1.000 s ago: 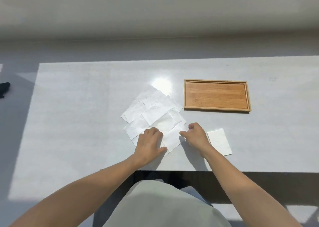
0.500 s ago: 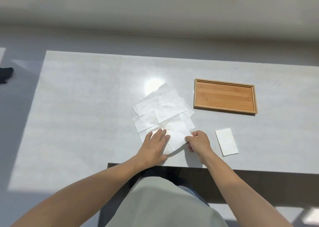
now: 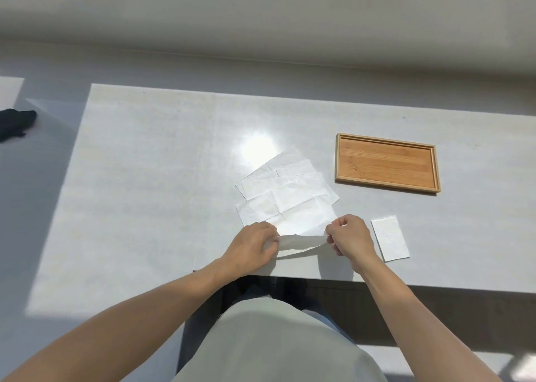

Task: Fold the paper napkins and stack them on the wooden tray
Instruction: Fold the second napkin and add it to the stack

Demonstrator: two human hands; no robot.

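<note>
Item: white rectangular table (image 3: 145,207), pale matte top, sunlit, with a bright glare patch near its middle. On it, centre: a loose overlapping pile of unfolded white paper napkins (image 3: 287,190), creased into quarters, lying flat. Nearest sheet: white paper napkin being folded (image 3: 298,238), its near edge raised off the table and curled over, the far part resting on the pile. Left hand (image 3: 252,248): fingers and thumb pinched on the left end of the raised edge. Right hand (image 3: 349,238): fingers curled, thumb and forefinger pinched on the right end of the same edge. Right of the right hand, just beside it but apart: one folded white napkin (image 3: 390,238), a narrow rectangle lying flat near the table's front edge. Beyond that, to the right of the pile: rectangular wooden tray (image 3: 387,162) with a low raised rim, flat on the table, holding no napkins. Far left, off the table: a dark object (image 3: 16,123), too indistinct to identify.
</note>
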